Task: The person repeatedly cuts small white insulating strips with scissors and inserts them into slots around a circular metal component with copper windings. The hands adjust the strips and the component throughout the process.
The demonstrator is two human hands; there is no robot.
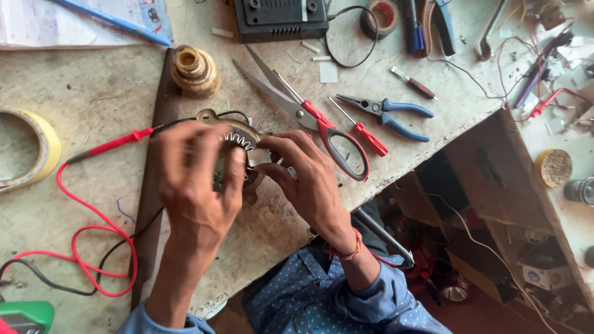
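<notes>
Two bare hands meet over a round metal motor stator with a ring of thin wire coils (238, 139), which lies on the worn grey surface (99, 99) near its front edge. The left hand (198, 179) curls over the stator's near side, its fingers clenched around the body to steady it. The right hand (303, 173) pinches something small at the stator's right rim; what it grips is too small to tell. A firm left-hand hold and light, short fingertip moves would likely spare the thin windings. Red-handled scissors (322, 124) lie just beside the right hand and crowd it. A red test probe (111, 145) with its looping lead lies left of the stator, and blue-handled pliers (390, 114) sit further right.
</notes>
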